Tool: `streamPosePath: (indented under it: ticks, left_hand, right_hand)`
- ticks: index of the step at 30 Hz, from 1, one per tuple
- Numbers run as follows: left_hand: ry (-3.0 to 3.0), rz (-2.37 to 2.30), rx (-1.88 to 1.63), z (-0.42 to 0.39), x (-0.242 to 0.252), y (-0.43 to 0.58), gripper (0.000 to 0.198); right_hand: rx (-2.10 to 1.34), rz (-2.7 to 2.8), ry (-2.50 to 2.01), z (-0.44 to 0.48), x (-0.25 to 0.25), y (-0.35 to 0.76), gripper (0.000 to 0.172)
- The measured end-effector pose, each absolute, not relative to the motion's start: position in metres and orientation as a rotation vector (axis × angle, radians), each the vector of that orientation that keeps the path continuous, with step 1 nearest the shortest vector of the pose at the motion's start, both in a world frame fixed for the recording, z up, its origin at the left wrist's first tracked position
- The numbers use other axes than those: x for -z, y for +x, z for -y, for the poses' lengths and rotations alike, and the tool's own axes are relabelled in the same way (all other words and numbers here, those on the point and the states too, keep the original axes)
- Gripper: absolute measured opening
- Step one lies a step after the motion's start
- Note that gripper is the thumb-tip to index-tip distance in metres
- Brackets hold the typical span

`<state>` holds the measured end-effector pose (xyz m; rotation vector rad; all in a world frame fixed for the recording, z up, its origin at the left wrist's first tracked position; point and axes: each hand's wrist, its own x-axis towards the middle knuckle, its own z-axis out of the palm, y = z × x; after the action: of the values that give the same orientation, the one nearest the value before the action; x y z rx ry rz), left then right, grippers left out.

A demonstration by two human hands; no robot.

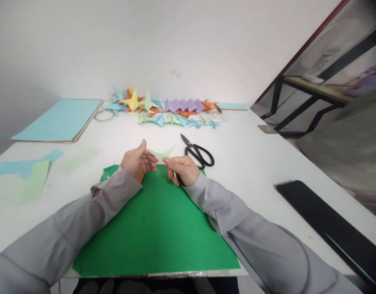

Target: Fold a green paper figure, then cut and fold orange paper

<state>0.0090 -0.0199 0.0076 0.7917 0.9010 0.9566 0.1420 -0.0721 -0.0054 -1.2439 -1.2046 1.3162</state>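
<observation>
My right hand pinches a small folded light green paper figure with pointed ends between thumb and fingers, above the far edge of a green sheet. Close by on the left is my left hand, its thumb raised apart from the loosely curled fingers. The fingertips of that hand are at the figure's left end; whether they touch it I cannot tell. Just beyond my right hand lie black-handled scissors, blades pointing away to the left.
Along the wall sit several folded paper figures and purple pleated paper. A stack of coloured paper and a wire coil lie at the back left, paper scraps nearer. At right is a long black object.
</observation>
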Motion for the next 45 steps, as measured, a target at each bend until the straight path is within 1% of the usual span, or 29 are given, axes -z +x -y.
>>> streamPosePath:
  ticks: [4,8,11,13,17,21,27,29,32,33,34,36,37,41,45]
  left_hand:
    - [0.757,-0.814,-0.881,0.016,-0.008,0.006,0.045]
    - [0.929,-0.719,-0.781,0.021,-0.006,0.006,0.032]
    - [0.976,-0.741,-0.822,0.022,-0.004,0.006,0.024]
    - [0.955,-0.779,-0.890,0.020,-0.004,0.004,0.022]
    - [0.913,-0.812,-0.913,0.017,-0.005,0.002,0.023]
    - [0.908,-0.840,-0.890,0.018,-0.004,0.003,0.028]
    - [0.916,-0.895,-1.016,0.023,-0.004,0.008,0.029]
    - [0.923,-0.875,-1.049,0.027,-0.006,0.010,0.034]
    - [0.904,-0.812,-1.067,0.033,-0.007,0.011,0.051]
    - [0.910,-0.788,-1.067,0.035,-0.007,0.010,0.054]
    - [0.936,-0.773,-1.055,0.035,-0.006,0.009,0.050]
    - [1.032,-0.773,-1.026,0.035,-0.005,0.005,0.035]
    - [1.083,-0.782,-1.007,0.034,-0.004,0.003,0.031]
    - [1.150,-0.787,-1.018,0.029,0.001,-0.001,0.042]
    - [1.165,-0.817,-1.002,0.026,0.005,0.000,0.034]
  right_hand:
    - [-1.323,1.182,-1.240,0.071,0.008,0.143,0.051]
    - [-1.349,1.208,-1.242,0.070,0.009,0.142,0.051]
    - [-1.395,1.225,-1.189,0.070,0.009,0.143,0.049]
    - [-1.402,1.225,-1.160,0.070,0.009,0.143,0.046]
    - [-1.381,1.237,-1.180,0.069,0.009,0.145,0.043]
    - [-1.420,1.246,-1.186,0.068,0.010,0.145,0.044]
    - [-1.468,1.077,-1.123,0.064,0.015,0.145,0.053]
    - [-1.475,1.072,-1.136,0.065,0.016,0.145,0.053]
    - [-1.425,1.085,-1.177,0.067,0.015,0.143,0.049]
    - [-1.407,1.085,-1.194,0.068,0.014,0.143,0.048]
    - [-1.391,1.077,-1.213,0.068,0.012,0.142,0.047]
    - [-1.350,1.051,-1.245,0.067,0.009,0.142,0.045]
    - [-1.323,1.034,-1.255,0.066,0.008,0.142,0.043]
    - [-1.143,1.033,-1.292,0.060,0.007,0.142,0.036]
    - [-0.965,1.134,-1.326,0.060,0.016,0.142,0.037]
